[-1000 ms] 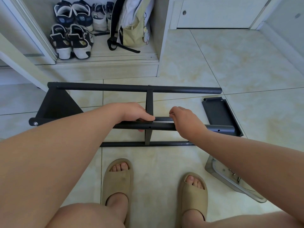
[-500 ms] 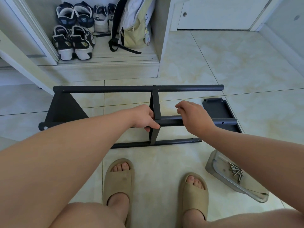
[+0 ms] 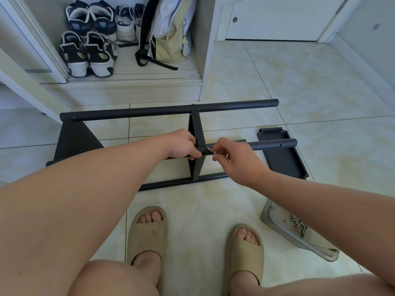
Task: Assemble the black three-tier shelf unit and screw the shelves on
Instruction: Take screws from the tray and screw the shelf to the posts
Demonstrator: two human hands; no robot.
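Head view: black tubular metal shelf frame (image 3: 171, 110) lies sideways on tiles, centre frame. Left hand (image 3: 181, 146) grips its near tube beside the middle shelf panel (image 3: 197, 133). Right hand (image 3: 233, 161) pinches a small silver screw (image 3: 210, 151) at the tube's hole. Step: fastening the middle tier. Next: probably seat the screw straight, then turn.

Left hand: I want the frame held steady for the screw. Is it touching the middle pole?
Touching. The head view shows the left hand with its fingers curled round the middle pole, right beside the centre shelf.
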